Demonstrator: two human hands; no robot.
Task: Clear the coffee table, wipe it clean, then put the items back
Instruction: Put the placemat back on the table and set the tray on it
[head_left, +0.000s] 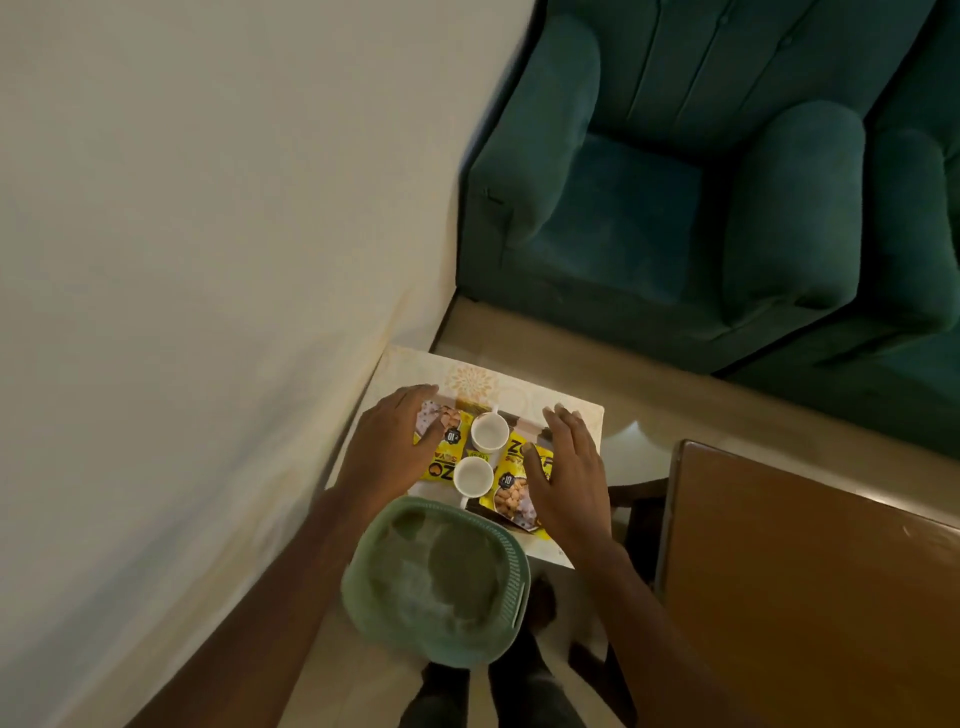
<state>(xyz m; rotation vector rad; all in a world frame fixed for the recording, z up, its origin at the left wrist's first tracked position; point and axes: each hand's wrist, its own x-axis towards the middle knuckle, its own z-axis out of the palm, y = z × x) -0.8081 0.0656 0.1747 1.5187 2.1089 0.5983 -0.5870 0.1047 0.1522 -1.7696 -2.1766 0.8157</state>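
Note:
A pale patterned board (467, 379) lies low beside the wall and carries two small white cups (489, 432) (472, 477) between two yellow snack packets. My left hand (389, 447) lies flat over the left packet (441, 465), fingers over its far corner. My right hand (566, 478) rests flat on the right packet (511, 493), with the thumb pressing on its face. Neither hand closes around anything. A green plastic basket (514, 551) sits at the near end of the board, just below the cups.
The brown wooden coffee table (805, 571) stands at the right, its corner close to my right wrist. Two teal armchairs (675, 208) fill the far side. A cream wall (208, 260) runs along the left. My legs show under the basket.

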